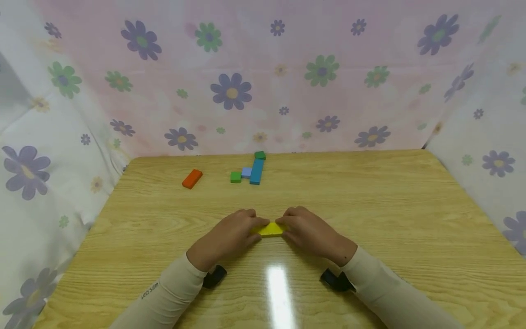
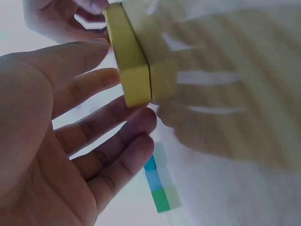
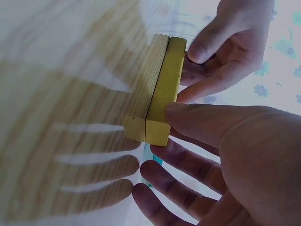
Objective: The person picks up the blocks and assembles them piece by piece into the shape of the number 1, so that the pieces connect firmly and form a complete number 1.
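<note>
1. Left fingers. My left hand [image 1: 228, 237] pinches one end of the yellow block [image 1: 271, 229], thumb on the near side, index finger opposite; they part only as far as the block's thickness. The remaining fingers spread loosely and hold nothing. Risk: contact is fingertip-deep, so uneven pressure may let this end slip.

2. Right fingers. My right hand [image 1: 314, 233] pinches the other end likewise, lower fingers loose. Risk: if one hand pushes harder, the block may swivel.

3. Yellow block. It rests on the table [image 1: 370, 196], lengthwise between my hands, its middle uncovered. Risk: raising one end first may tilt it; the smooth faces probably offer little friction.

4. Table. The surface is glossy and mirrors block and fingers. Risk: sideways force may slide the block; loose fingers near the surface may drag if my hands dip.

5. Wrists. A black unit [image 1: 215, 277] shows beneath my left cuff, with another beneath the right. Risk: low wrists may knock them; I cannot tell the clearance.

6. Far side. The blue block [image 1: 256, 172], light-blue block [image 1: 246, 172], green block [image 1: 236, 177] and dark-green block [image 1: 260, 156] cluster; the red block [image 1: 191, 178] lies apart. Risk: a careless forward reach may scatter the cluster.
</note>
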The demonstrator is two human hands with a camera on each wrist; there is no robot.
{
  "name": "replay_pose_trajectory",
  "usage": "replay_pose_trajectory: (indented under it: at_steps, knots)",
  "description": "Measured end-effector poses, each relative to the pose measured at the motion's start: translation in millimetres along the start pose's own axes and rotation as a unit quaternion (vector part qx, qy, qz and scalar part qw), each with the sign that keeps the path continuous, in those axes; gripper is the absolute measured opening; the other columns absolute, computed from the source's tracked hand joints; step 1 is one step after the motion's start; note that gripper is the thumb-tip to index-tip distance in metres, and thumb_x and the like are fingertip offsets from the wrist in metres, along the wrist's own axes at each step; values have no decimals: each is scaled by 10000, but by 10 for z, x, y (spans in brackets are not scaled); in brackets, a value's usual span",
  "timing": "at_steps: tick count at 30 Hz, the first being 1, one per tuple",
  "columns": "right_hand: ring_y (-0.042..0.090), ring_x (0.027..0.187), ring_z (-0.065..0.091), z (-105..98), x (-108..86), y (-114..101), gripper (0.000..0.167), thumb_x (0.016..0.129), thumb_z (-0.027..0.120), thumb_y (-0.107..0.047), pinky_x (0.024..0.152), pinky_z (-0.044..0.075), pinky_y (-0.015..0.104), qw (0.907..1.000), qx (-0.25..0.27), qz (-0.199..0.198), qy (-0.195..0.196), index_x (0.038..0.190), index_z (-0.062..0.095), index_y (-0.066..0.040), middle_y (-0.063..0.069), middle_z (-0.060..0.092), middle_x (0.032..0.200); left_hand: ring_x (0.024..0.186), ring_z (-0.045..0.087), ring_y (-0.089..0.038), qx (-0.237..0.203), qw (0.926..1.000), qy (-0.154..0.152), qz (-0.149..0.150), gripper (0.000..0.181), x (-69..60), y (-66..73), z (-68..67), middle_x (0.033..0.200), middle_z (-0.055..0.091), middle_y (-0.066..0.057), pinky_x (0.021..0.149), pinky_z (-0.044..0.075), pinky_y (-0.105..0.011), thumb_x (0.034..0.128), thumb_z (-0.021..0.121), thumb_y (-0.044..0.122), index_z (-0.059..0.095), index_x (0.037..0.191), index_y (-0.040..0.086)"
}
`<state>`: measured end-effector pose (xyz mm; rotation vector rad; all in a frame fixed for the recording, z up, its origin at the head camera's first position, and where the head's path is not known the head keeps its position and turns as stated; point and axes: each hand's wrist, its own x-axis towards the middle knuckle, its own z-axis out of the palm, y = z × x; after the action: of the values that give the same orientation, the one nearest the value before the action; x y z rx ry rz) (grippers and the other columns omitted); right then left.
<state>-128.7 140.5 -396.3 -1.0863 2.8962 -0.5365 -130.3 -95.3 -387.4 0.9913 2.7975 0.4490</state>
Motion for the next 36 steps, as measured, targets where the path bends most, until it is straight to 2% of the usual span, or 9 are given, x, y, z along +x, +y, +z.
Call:
replay_pose_trajectory:
  at_steps: [3, 7, 10, 12, 15, 21, 25, 29, 36]
  knots:
    - [181, 946, 625, 8, 6, -6, 310, 874, 769, -114, 788, 567, 307, 10000, -61, 28, -11, 1177, 730, -62, 35, 691, 1063, 896, 592, -114, -24, 10000, 11, -77, 377, -4, -60, -18, 1138, 682, 5, 789, 518, -276, 989, 635, 294, 654, 1345, 171]
    - [185, 955, 625, 11, 18, -20, 310, 871, 777, -127, 799, 567, 317, 9999, -117, 68, -28, 1173, 734, -74, 36, 695, 1071, 1054, 634, -170, 159, 9994, 227, -215, 363, 8, -210, -66, 1244, 692, -1, 925, 538, -361, 1009, 590, 297, 663, 1330, 143]
    - [199, 963, 629, 8, 18, -32, 309, 875, 773, -133, 800, 564, 328, 9999, -137, 70, -39, 1175, 732, -74, 48, 698, 1077, 1099, 629, -216, 247, 9981, 340, -452, 367, 11, -348, -94, 1261, 684, -24, 961, 525, -413, 1008, 592, 296, 659, 1331, 136]
    - [201, 969, 628, 7, 14, -36, 309, 880, 766, -135, 801, 561, 328, 9999, -131, 84, -75, 1182, 729, -74, 52, 700, 1086, 1127, 618, -237, 238, 9964, 362, -731, 389, 1, -436, -111, 1271, 668, -30, 978, 509, -443, 1007, 592, 319, 640, 1358, 159]
    - [206, 977, 628, 9, 7, -35, 313, 882, 761, -129, 802, 559, 330, 9999, -109, 73, -87, 1188, 726, -71, 61, 704, 1097, 1177, 598, -286, 318, 9941, 448, -937, 413, -17, -554, -137, 1297, 642, -58, 988, 486, -506, 1007, 593, 336, 618, 1382, 166]
    - [224, 1008, 626, 6, -1, -25, 317, 888, 756, -133, 826, 558, 349, 9999, -80, 99, -97, 1197, 720, -75, 68, 705, 1113, 1356, 470, -390, 152, 9876, 649, -1423, 512, -60, -740, -235, 1477, 500, -156, 1056, 386, -643, 1008, 586, 332, 506, 1477, 142]
    - [227, 1011, 626, -3, -7, -22, 319, 890, 756, -137, 828, 557, 354, 9999, -66, 70, -107, 1200, 717, -71, 71, 705, 1117, 1463, 313, -434, 16, 9839, 558, -1696, 580, -107, -854, -287, 1588, 336, -213, 1110, 281, -697, 1024, 540, 333, 393, 1540, 112]
    - [228, 1012, 626, -15, -8, -25, 318, 895, 751, -140, 832, 554, 358, 9999, -77, 57, -101, 1203, 713, -68, 73, 704, 1118, 1487, 236, -460, 65, 9816, 483, -1849, 601, -157, -959, -338, 1608, 273, -244, 1132, 221, -708, 1035, 504, 318, 340, 1556, 67]
    - [232, 1034, 623, -6, -8, -17, 320, 908, 737, -146, 850, 551, 365, 9998, -62, 80, -150, 1217, 706, -69, 72, 701, 1132, 1506, 173, -455, 74, 9751, 530, -2153, 662, -206, -1088, -388, 1639, 200, -225, 1121, 244, -706, 1028, 497, 334, 266, 1576, 43]
